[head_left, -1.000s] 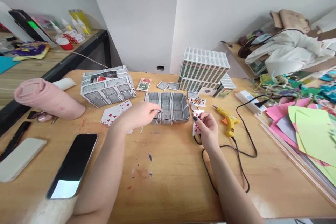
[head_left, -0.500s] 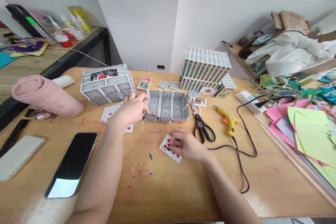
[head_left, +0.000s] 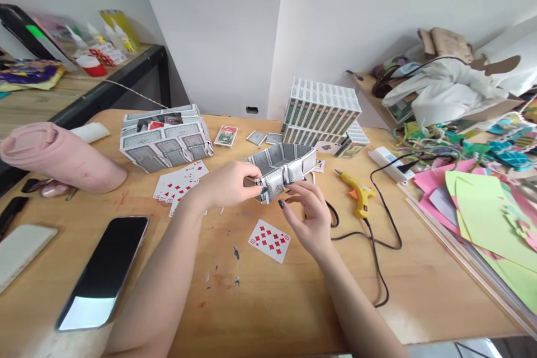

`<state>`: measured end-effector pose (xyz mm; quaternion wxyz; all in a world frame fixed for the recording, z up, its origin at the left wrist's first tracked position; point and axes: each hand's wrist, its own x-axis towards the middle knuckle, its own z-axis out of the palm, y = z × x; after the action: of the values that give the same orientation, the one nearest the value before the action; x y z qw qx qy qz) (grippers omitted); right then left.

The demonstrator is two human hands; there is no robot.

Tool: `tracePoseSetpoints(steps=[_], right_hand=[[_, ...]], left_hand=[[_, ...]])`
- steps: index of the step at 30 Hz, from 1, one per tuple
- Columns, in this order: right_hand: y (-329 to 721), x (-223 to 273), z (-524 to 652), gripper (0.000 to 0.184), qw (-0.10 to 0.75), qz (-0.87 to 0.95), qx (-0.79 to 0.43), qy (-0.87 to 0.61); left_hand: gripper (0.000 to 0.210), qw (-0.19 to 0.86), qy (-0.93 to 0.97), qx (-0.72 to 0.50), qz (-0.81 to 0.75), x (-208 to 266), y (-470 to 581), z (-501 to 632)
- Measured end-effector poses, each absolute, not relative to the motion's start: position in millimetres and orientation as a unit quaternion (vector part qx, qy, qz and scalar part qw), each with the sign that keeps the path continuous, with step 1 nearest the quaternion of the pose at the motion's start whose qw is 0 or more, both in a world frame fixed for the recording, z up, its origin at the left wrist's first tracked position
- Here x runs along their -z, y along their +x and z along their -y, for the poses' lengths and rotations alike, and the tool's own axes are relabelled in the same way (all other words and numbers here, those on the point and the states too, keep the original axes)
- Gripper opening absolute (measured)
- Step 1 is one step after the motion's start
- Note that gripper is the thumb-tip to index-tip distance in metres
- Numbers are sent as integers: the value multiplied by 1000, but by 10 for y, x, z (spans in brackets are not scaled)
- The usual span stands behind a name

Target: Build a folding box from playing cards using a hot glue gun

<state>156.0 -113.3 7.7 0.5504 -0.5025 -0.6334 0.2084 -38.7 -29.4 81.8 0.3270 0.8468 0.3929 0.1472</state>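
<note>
At a wooden counter (head_left: 293, 313), an open tray of grey-backed playing cards (head_left: 276, 183) tilts mid-surface, its left end pinched by the left hand (head_left: 229, 183). The right hand (head_left: 311, 215), fingers parted, is at the near wall, contact unclear. The step appears to be handling the tray; the next move would call for light support. Nearer lies a ten of diamonds (head_left: 269, 241).
</note>
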Motion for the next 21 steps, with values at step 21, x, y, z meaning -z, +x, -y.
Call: tracePoseSetpoints(steps=[21], right_hand=[[1214, -468, 669, 39, 449, 620, -220, -605]], left_hand=[[6, 316, 818, -176, -446, -808, -416, 294]])
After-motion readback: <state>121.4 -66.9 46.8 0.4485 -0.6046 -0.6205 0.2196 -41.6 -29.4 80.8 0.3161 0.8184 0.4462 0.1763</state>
